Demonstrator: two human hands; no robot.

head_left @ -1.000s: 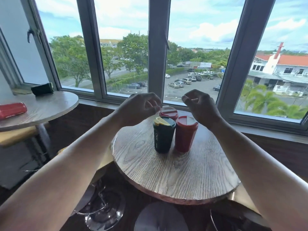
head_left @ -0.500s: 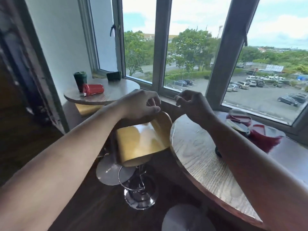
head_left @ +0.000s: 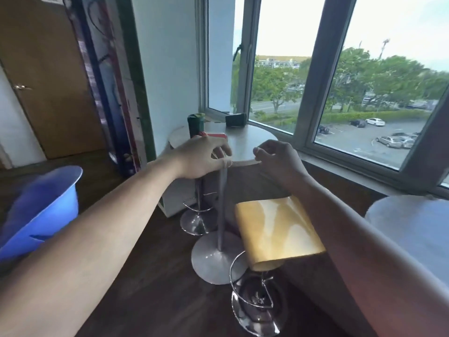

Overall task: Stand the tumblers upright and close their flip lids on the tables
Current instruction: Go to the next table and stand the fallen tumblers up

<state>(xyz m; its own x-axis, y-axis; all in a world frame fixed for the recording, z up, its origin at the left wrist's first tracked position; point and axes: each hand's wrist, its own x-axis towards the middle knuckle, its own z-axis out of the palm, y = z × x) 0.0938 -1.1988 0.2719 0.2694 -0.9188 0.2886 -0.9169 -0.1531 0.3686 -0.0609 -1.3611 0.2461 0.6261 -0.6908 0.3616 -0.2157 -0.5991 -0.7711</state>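
Both hands hover empty, fingers loosely curled: left hand, right hand. The left one hides most of the red tumbler lying on the far round table. The green tumbler stands upright just left; its lid is blurred.
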